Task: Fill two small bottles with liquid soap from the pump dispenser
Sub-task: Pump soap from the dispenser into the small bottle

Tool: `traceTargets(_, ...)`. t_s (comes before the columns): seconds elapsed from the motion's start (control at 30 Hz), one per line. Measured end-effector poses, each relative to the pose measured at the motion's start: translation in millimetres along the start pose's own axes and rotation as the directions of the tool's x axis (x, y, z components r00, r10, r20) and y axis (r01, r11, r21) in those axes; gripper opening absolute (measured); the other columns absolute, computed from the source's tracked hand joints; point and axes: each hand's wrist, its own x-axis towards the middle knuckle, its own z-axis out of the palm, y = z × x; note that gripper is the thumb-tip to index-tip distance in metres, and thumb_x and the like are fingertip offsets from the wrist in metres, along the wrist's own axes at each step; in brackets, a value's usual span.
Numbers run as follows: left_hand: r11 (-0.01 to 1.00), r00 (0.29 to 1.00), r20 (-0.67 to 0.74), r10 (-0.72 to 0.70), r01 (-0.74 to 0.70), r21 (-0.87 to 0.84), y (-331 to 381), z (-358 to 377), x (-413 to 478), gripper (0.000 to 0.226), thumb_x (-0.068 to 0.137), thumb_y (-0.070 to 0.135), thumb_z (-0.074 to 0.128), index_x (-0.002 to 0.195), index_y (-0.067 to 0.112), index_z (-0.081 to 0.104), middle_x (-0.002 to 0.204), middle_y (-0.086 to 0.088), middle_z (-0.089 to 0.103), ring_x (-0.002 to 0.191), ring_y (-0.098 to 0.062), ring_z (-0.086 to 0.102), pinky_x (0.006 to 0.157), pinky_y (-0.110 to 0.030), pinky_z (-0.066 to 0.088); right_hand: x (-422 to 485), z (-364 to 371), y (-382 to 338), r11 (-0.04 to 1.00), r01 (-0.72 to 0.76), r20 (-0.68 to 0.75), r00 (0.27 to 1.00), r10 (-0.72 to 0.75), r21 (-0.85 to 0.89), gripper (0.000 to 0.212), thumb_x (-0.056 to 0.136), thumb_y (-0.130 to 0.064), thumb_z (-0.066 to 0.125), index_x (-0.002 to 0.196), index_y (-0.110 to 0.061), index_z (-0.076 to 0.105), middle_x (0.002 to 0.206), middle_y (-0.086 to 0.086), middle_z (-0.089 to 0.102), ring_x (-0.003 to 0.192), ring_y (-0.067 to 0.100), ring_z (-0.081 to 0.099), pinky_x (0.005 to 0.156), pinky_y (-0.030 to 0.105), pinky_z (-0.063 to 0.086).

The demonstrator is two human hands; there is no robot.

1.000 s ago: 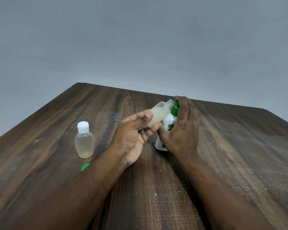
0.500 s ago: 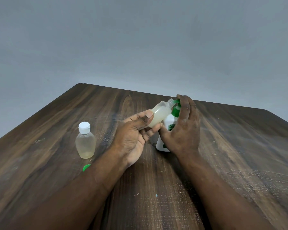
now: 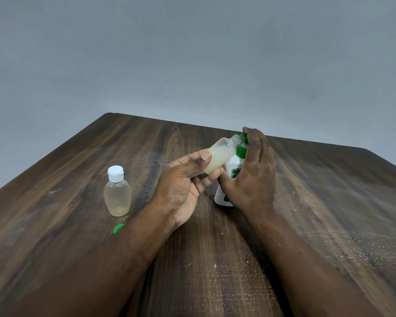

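Observation:
My left hand (image 3: 183,186) grips a small uncapped bottle (image 3: 220,156) holding pale cloudy liquid, tilted with its open neck against the green pump nozzle. The white pump dispenser (image 3: 229,177) with its green pump head stands upright on the table. My right hand (image 3: 252,170) wraps round the dispenser, fingers over the pump head and thumb against the body. A second small bottle (image 3: 117,193), closed with a white cap and holding some pale liquid, stands upright to the left, apart from both hands.
A small green cap (image 3: 119,228) lies on the dark wooden table (image 3: 329,202) just in front of the capped bottle, partly hidden by my left forearm. A plain grey wall rises behind the table's far edge.
Hardly anything has changed: both hands keep their hold, and the whole scene has shifted very slightly in the view.

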Motion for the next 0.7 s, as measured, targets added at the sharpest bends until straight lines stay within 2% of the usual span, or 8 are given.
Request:
traceTargets(0.17, 1.000, 1.000, -0.004, 0.006, -0.006, 0.005, 0.3, 0.9, 0.8, 0.034, 0.094, 0.008, 0.069, 0.122, -0.010, 0.066, 0.118, -0.024, 0.074, 0.102, -0.031, 0.073, 0.075, -0.026, 0.063, -2.7, 1.2, -1.0, 1.000, -0.011, -0.020, 1.000, 0.011, -0.017, 0.092, 0.077, -0.055, 0.066, 0.154, -0.012, 0.039, 0.154, 0.013, 0.046, 0.137, 0.030, 0.046, 0.107, 0.050, 0.046)
traceTargets(0.37, 1.000, 1.000, -0.023, 0.006, -0.005, 0.006, 0.6, 0.4, 0.1, 0.035, 0.092, 0.008, 0.071, 0.122, -0.010, 0.066, 0.118, -0.025, 0.073, 0.102, -0.033, 0.073, 0.073, -0.026, 0.063, -5.0, 1.3, 0.1, 0.999, -0.013, -0.005, 1.000, 0.012, -0.031, 0.094, 0.079, -0.059, 0.064, 0.154, -0.008, 0.042, 0.153, 0.013, 0.047, 0.133, 0.028, 0.047, 0.105, 0.051, 0.047)
traceTargets(0.7, 1.000, 1.000, -0.001, 0.004, -0.004, -0.011, 0.8, 3.3, -1.2, 0.036, 0.092, 0.008, 0.070, 0.123, -0.010, 0.065, 0.113, -0.022, 0.076, 0.094, -0.027, 0.076, 0.073, -0.026, 0.063, -0.9, 0.0, -1.0, 1.000, -0.007, 0.005, 1.000, 0.007, -0.010, 0.095, 0.077, -0.055, 0.067, 0.157, -0.014, 0.035, 0.157, 0.013, 0.043, 0.138, 0.031, 0.045, 0.107, 0.053, 0.047)
